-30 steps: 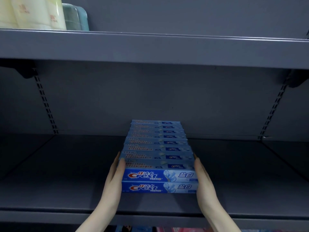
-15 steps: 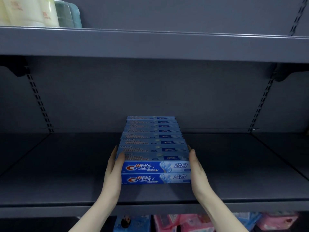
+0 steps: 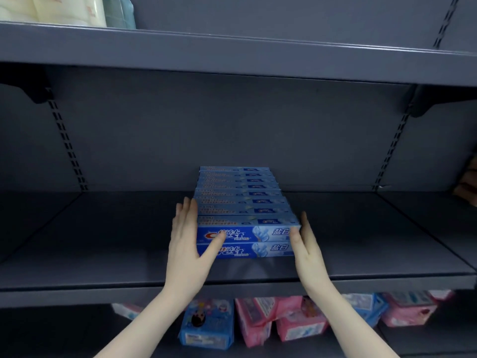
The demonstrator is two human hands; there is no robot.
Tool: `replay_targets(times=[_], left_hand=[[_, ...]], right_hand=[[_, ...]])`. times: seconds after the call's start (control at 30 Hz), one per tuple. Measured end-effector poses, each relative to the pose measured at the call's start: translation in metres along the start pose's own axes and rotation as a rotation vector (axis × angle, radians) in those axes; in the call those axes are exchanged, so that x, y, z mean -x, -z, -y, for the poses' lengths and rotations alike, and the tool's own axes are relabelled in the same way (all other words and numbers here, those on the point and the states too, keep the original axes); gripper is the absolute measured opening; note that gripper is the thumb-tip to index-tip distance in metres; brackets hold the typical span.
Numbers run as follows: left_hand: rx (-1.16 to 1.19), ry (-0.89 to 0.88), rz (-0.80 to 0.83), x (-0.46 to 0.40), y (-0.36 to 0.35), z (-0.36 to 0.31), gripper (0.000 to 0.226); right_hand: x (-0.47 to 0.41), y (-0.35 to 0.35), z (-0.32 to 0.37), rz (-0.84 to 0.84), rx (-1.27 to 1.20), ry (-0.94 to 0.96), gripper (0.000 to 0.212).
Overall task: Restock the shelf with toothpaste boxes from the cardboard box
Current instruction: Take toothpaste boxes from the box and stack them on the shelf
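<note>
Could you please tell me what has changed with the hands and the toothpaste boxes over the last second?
The left hand has brought its thumb across the front of the toothpaste boxes, and the right hand has slid slightly back. Both stay flat against the block's ends, and the block remains on the shelf.

Grey shelf; stacked toothpaste boxes on it.

Other stock above and below.
Cream packs beside a teal pack up top; blue pack and pink packs underneath.
</note>
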State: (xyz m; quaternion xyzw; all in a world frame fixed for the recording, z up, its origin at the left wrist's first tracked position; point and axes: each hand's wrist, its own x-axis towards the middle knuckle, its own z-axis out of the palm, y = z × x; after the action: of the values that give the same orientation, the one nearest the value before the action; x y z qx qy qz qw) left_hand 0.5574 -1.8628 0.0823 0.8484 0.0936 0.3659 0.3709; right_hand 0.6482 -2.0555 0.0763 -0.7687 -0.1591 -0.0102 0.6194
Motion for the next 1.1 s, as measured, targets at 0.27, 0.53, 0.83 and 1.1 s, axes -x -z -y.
replay_targets(times=[0.27, 0.53, 0.83, 1.1], left_hand=[[-0.287, -0.233, 0.102, 0.035, -0.012, -0.023, 0.081], [-0.55, -0.381, 0.242, 0.119, -0.07, -0.056, 0.078], [-0.467, -0.105, 0.451, 0.253, -0.163, -0.059, 0.078], [-0.477, 0.061, 0.72, 0.353, -0.254, 0.014, 0.077]], right_hand=[[0.023, 0.024, -0.02, 0.087, 0.541, 0.221, 0.081], [0.077, 0.103, -0.081, 0.185, 1.058, 0.434, 0.068], [0.147, 0.177, -0.188, 0.325, 1.035, 0.427, 0.061], [0.201, 0.181, -0.33, 0.52, 1.049, 0.188, 0.053]])
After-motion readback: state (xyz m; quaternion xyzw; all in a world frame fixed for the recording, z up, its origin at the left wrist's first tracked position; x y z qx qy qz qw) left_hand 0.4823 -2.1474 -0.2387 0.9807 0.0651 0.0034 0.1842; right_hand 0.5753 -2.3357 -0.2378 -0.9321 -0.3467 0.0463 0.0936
